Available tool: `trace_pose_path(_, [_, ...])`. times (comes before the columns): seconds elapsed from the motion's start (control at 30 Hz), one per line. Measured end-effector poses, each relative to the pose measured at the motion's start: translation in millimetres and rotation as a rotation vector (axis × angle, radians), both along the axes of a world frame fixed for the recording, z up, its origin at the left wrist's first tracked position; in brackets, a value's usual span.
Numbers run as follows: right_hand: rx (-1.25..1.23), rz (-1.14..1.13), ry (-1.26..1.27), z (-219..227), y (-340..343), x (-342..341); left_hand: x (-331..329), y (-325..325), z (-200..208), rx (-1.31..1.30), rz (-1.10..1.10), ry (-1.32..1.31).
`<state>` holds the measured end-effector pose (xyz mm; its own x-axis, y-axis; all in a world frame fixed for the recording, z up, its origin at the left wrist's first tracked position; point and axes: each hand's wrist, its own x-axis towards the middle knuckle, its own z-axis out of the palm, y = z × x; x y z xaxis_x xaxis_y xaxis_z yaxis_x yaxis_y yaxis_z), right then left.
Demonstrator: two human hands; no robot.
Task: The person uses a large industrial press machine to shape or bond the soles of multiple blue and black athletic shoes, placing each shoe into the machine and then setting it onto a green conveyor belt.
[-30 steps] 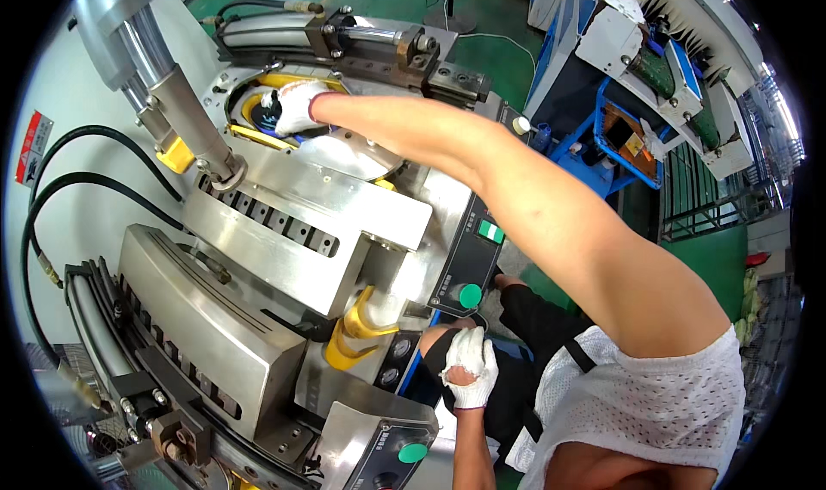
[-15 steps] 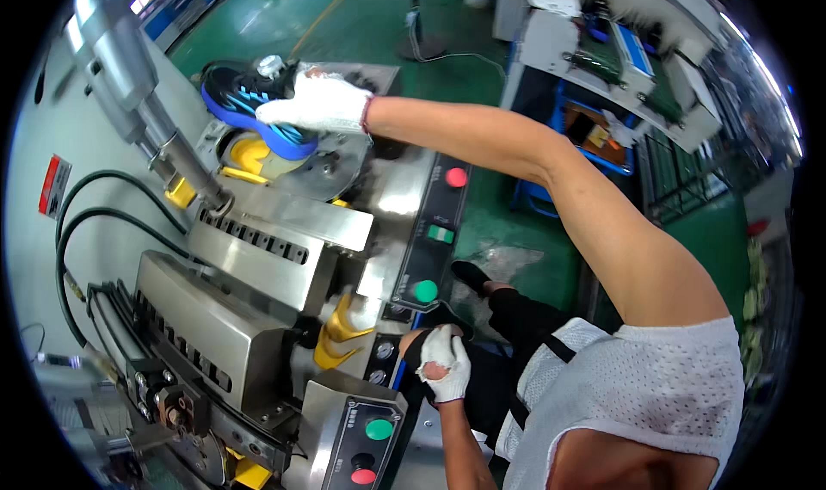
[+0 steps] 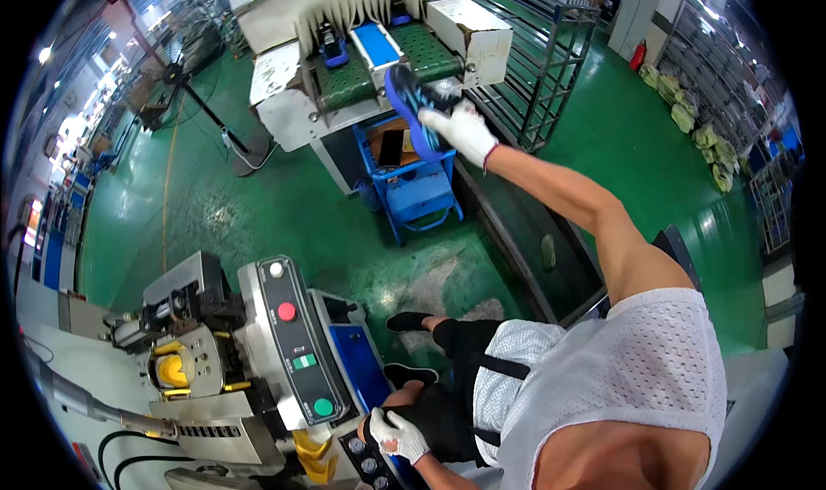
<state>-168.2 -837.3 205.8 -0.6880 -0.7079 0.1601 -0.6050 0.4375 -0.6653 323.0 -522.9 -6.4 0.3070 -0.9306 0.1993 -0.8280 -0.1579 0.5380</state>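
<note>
My right hand (image 3: 465,133), in a white knit glove, grips a black and blue sneaker (image 3: 416,116) with a bright blue sole. The sneaker is in the air in front of a conveyor machine, its sole turned to the left. Part of its upper is hidden behind the glove. My left hand (image 3: 400,436), in a worn white glove with bare skin showing at the fingers, rests on my knee, fingers apart and holding nothing. Two more blue-soled shoes, a left one (image 3: 332,44) and a right one (image 3: 400,10), are on the machine's green belts (image 3: 348,84).
A blue cart (image 3: 420,199) stands below the conveyor, carrying a dark flat object (image 3: 391,148). Near left is a press with a yellow mould (image 3: 172,369) and a button panel (image 3: 297,339). A metal rack (image 3: 551,86) and a stand fan (image 3: 202,103) are farther off.
My right hand has carried the sneaker away from the press's yellow mould toward the conveyor. The view has swung to the right. My left hand stays on my knee.
</note>
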Motion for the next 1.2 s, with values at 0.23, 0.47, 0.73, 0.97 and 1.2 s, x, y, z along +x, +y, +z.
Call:
trace_pose_path(0.23, [-0.007, 0.042, 0.259, 44.2, -169.9, -177.4, -7.3, -8.3, -9.9, 0.089, 0.004, -0.070])
trace_pose_path(0.47, [0.172, 0.088, 0.414, -32.0, -297.5, -217.7, -27.7, -19.6, 21.0, 0.107, 0.046, -0.178])
trace_pose_path(0.73, [0.147, 0.042, 0.298, -6.3, -296.0, -325.6, -20.9, -48.0, 2.2, 0.046, -0.016, -0.037])
trace_pose_path(0.97, [-0.114, 0.794, 0.090, -218.6, 7.7, 15.1, -20.0, -10.0, 1.8, 0.094, 0.103, -0.028])
trace_pose_path(1.2, [0.432, 1.509, -0.530, -261.1, 113.2, 202.8, -26.7, 54.9, 46.4, -0.260, 0.167, 0.117])
